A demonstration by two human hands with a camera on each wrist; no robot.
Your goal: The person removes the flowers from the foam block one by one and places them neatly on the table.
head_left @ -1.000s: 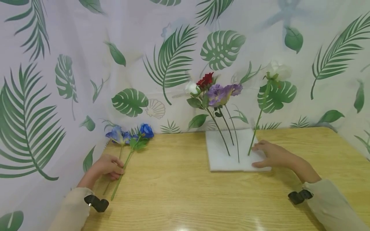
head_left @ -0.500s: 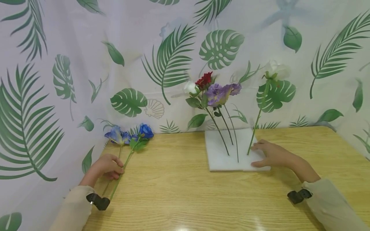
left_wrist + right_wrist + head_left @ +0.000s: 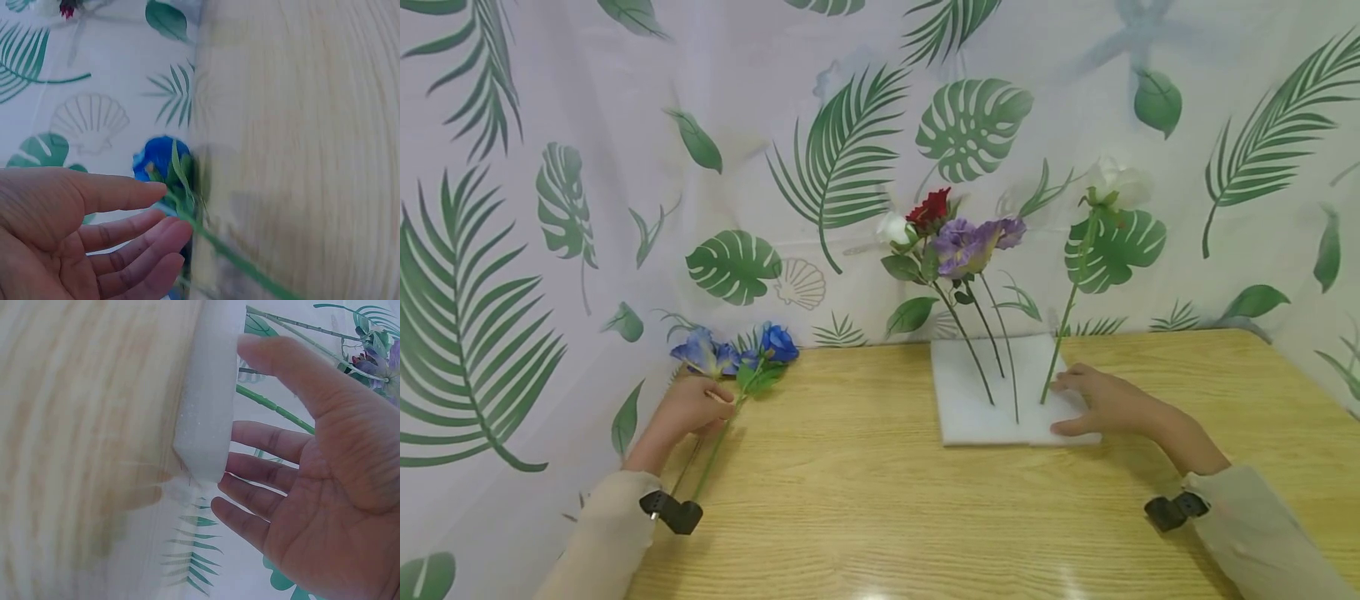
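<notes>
Fingers of the left hand [image 3: 688, 408] are lying slack and released beside the blue flower [image 3: 778, 342] at the frame's left, so pinching its stem low seems wise while the flat, released right hand [image 3: 1108, 400] is steadying the foam block [image 3: 970, 412]

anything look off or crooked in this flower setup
Mildly: the three clustered stems in the white foam block lean left, and the white-flowered stem tilts right. Two blue artificial flowers lie flat on the wooden table.
</notes>
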